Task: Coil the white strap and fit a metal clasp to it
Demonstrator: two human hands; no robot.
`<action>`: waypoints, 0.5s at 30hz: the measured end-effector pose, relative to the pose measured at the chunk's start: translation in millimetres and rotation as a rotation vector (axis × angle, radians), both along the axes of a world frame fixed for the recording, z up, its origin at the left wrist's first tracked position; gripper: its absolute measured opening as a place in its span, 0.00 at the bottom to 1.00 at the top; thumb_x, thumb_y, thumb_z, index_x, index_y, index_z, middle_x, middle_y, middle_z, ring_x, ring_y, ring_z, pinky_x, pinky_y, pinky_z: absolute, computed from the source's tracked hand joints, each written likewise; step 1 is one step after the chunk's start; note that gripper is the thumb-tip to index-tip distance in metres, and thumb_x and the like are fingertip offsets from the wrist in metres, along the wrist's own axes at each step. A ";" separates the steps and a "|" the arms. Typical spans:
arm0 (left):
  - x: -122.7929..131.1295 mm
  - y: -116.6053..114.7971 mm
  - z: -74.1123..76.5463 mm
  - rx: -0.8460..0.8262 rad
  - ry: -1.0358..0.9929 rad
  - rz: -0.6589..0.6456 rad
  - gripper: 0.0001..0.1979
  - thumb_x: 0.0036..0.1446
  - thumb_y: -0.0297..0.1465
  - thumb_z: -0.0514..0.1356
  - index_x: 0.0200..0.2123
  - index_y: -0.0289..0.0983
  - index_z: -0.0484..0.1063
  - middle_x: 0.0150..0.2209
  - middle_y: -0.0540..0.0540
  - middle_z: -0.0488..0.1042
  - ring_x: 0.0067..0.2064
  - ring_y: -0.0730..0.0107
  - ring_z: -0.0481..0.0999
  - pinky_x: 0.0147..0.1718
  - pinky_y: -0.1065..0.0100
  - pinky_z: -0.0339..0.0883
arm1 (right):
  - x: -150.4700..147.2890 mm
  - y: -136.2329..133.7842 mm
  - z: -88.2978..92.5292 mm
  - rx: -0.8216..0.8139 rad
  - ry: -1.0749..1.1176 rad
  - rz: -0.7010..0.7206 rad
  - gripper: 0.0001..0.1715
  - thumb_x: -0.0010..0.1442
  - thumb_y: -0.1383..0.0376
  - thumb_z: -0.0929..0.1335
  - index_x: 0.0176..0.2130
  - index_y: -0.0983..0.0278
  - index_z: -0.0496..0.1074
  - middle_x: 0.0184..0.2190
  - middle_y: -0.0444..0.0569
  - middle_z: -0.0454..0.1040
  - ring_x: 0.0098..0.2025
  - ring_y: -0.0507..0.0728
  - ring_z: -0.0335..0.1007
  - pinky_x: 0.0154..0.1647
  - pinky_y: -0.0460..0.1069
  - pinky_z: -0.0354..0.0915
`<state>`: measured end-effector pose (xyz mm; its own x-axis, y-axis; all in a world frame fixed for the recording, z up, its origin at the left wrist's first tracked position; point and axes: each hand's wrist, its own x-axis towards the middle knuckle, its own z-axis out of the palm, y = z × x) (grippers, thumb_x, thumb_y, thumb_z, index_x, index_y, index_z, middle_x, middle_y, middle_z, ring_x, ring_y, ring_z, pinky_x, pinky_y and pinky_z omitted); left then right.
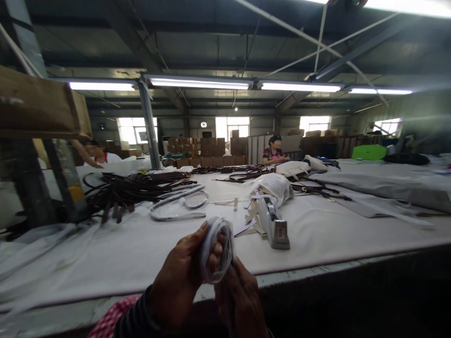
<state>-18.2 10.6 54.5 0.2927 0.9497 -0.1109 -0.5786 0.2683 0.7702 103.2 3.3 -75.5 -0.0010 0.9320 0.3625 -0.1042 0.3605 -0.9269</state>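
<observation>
Just above the table's front edge, my left hand [179,278] is closed round a coiled strap in cloudy clear plastic [206,249]. Fingertips show inside the loop. My right hand [244,298] grips the coil's lower side, where a length of the strap hangs down; the fingers are partly hidden. Beyond my hands a grey tape dispenser [277,230] stands on the white-covered table [141,263]. Pale card strips [252,220] lie scattered beside it. Further left rest straps in clear plastic [176,217].
Dark brown straps [134,188] are heaped at the back left, near a metal post [148,126]. A plastic-covered bundle [273,185] sits behind the dispenser. One co-worker [275,152] is across the table, another [97,155] at far left. A cardboard box [38,105] juts in at upper left.
</observation>
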 end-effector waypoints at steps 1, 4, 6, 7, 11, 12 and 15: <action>-0.9 5.1 -1.7 -0.009 -0.011 0.024 0.12 0.66 0.32 0.61 0.34 0.27 0.76 0.25 0.45 0.74 0.22 0.77 0.71 0.21 0.77 0.69 | -5.5 2.8 3.7 -0.021 0.009 0.041 0.32 0.62 0.37 0.65 0.46 0.59 0.74 0.30 0.52 0.77 0.29 0.59 0.74 0.21 0.49 0.69; -5.3 20.6 -14.4 0.029 -0.004 0.082 0.13 0.66 0.33 0.60 0.35 0.27 0.77 0.25 0.44 0.74 0.23 0.76 0.72 0.23 0.76 0.71 | -15.1 9.1 10.3 -0.115 0.059 0.212 0.32 0.67 0.39 0.60 0.41 0.63 0.72 0.19 0.44 0.70 0.14 0.49 0.58 0.11 0.44 0.54; -8.9 30.0 -23.8 0.113 0.030 0.127 0.13 0.65 0.34 0.61 0.38 0.27 0.77 0.28 0.43 0.77 0.25 0.74 0.75 0.27 0.74 0.73 | -16.8 12.3 10.1 -0.193 0.117 0.314 0.32 0.67 0.39 0.61 0.42 0.65 0.69 0.17 0.41 0.69 0.11 0.47 0.52 0.10 0.42 0.49; -10.6 34.3 -27.7 0.163 0.055 0.144 0.14 0.64 0.35 0.62 0.40 0.27 0.77 0.31 0.41 0.78 0.28 0.71 0.77 0.29 0.73 0.74 | -16.9 13.9 9.1 -0.219 0.143 0.345 0.33 0.66 0.39 0.62 0.43 0.66 0.69 0.18 0.42 0.70 0.11 0.46 0.52 0.10 0.42 0.49; -18.7 48.8 -39.4 0.334 0.223 0.050 0.19 0.53 0.30 0.68 0.47 0.30 0.75 0.44 0.36 0.80 0.47 0.57 0.79 0.41 0.69 0.74 | -14.5 23.5 4.1 -0.268 0.233 0.438 0.31 0.65 0.41 0.64 0.42 0.67 0.69 0.16 0.41 0.69 0.10 0.47 0.53 0.09 0.40 0.51; -21.4 52.1 -43.0 0.374 0.282 -0.012 0.21 0.50 0.27 0.69 0.49 0.31 0.74 0.47 0.36 0.79 0.51 0.54 0.77 0.43 0.68 0.73 | -13.5 26.5 2.8 -0.284 0.266 0.466 0.30 0.65 0.41 0.64 0.42 0.67 0.69 0.15 0.40 0.69 0.10 0.47 0.53 0.08 0.40 0.52; -31.3 61.8 -58.3 0.499 0.469 -0.174 0.28 0.44 0.23 0.66 0.52 0.36 0.72 0.54 0.38 0.75 0.52 0.51 0.75 0.44 0.62 0.72 | -9.5 35.2 -1.8 -0.332 0.340 0.541 0.28 0.64 0.43 0.66 0.40 0.67 0.69 0.14 0.40 0.68 0.09 0.47 0.52 0.08 0.40 0.52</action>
